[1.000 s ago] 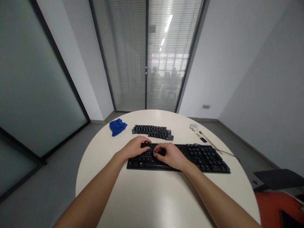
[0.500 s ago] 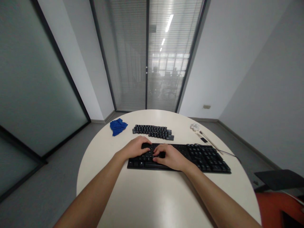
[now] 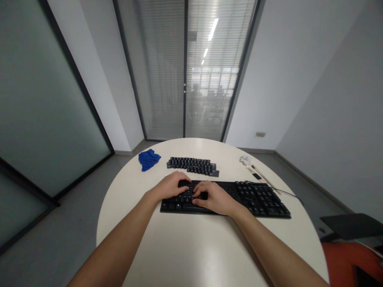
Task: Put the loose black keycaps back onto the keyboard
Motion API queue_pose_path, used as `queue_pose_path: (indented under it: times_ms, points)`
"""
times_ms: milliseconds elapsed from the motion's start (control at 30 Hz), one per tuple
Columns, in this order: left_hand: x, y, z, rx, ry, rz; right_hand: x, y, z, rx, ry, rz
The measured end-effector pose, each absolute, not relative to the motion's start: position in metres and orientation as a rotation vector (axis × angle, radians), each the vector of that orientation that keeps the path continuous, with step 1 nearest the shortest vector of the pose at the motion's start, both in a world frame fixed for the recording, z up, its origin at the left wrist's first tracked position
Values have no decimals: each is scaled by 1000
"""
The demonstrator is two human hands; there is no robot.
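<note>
Head cam: black kbd (image 3: 263, 199) lies mid-tabletop (image 3: 176, 247), R end nr right edge. L hand (image 3: 172, 185) on kbd's L end, thumb & fingers spread. R hand (image 3: 217, 197) over kbd, curled; can't tell if gripping a key. Keycap rows (image 3: 193, 165) twd far edge; blue cloth (image 3: 149, 160) nr far-left edge.

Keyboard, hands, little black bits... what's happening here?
A person has both hands at a black keyboard on a round white table. The left hand lies over its left part, thumb and fingers apart. The right hand curls over the keys beside it; whether it pinches anything is too small to tell. Beyond the keyboard, black keycaps lie in rows, with a crumpled blue cloth to their left.
</note>
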State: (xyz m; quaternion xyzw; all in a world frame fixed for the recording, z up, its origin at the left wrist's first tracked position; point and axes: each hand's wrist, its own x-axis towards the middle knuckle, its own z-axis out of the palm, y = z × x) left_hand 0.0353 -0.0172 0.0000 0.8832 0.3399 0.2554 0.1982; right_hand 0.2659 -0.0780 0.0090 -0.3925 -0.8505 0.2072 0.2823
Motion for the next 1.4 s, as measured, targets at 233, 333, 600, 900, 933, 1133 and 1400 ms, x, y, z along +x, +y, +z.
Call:
queue_pose_path:
  times_ms: [233,333,600,900,933,1133,1400]
  points:
    - [35,-16,-2,2492,959,706,264,-79,9,-1064,-2272,553]
    - [35,-16,-2,2495,953,710,264,-80,10,-1070,-2280,539]
    - [34,-15,-4,2500,940,716,264,-79,9,-1091,-2266,555]
    - [33,-13,-5,2525,933,710,265,-77,9,-1091,-2288,603]
    - [33,-13,-6,2523,936,712,265,-77,9,-1091,-2284,601]
    - [33,-13,-6,2516,934,718,264,-77,6,-1070,-2281,556]
    - [33,-14,-5,2515,931,713,262,-82,16,-1013,-2322,527]
